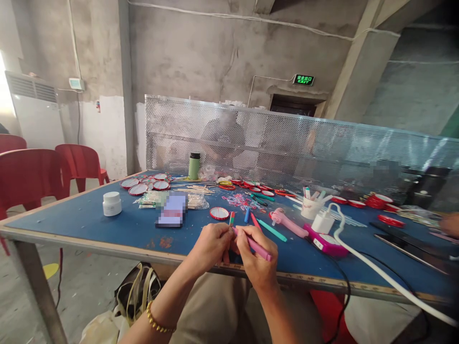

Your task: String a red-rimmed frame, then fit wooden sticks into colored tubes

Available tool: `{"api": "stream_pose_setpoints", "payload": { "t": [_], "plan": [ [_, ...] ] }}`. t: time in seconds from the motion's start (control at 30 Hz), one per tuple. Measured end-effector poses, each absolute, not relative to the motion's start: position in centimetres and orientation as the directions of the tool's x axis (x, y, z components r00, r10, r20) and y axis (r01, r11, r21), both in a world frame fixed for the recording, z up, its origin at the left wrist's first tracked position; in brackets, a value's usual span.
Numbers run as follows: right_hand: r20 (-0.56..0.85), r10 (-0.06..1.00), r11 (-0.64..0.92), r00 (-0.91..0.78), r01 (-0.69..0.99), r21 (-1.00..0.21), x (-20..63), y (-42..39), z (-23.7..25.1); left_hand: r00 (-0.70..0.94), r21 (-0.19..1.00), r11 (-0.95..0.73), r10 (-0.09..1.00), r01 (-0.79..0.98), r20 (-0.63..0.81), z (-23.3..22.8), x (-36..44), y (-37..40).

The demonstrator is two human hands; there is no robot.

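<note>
Right hand [256,260] gripping slim pink marker [258,248], left hand [211,246]

Open stretch: bare blue table [89,217] is lying free left of the phone [172,211].
Blocking right: white cable [373,270] and pink device [324,242] are crossing the table.
Blocking ahead: loose markers [271,230] are crowding.

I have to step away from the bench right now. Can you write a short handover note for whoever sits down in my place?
Left hand: pinches a small stick upright at the table edge.
Right hand: grips a pink marker, tip at the stick.
Stick shows red and green bands; more markers, plain sticks and red-rimmed discs lie beyond.
Left: whether colouring is finished cannot be told.
</note>
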State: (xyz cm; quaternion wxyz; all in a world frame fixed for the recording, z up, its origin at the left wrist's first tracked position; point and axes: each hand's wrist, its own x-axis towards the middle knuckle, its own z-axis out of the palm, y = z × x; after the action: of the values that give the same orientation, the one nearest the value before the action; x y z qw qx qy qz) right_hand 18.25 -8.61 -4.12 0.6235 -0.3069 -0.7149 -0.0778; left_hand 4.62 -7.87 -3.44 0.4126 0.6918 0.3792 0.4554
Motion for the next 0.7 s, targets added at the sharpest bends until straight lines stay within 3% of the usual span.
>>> {"api": "stream_pose_setpoints", "payload": {
  "t": [0.7],
  "plan": [
    [0.929, 0.368, 0.793, -0.045, 0.537, -0.288, 18.21, -8.65, -4.15, 0.293, 0.918, -0.367, 0.903, 0.149, 0.313, -3.55, 4.57, -7.76]
  ]
}}
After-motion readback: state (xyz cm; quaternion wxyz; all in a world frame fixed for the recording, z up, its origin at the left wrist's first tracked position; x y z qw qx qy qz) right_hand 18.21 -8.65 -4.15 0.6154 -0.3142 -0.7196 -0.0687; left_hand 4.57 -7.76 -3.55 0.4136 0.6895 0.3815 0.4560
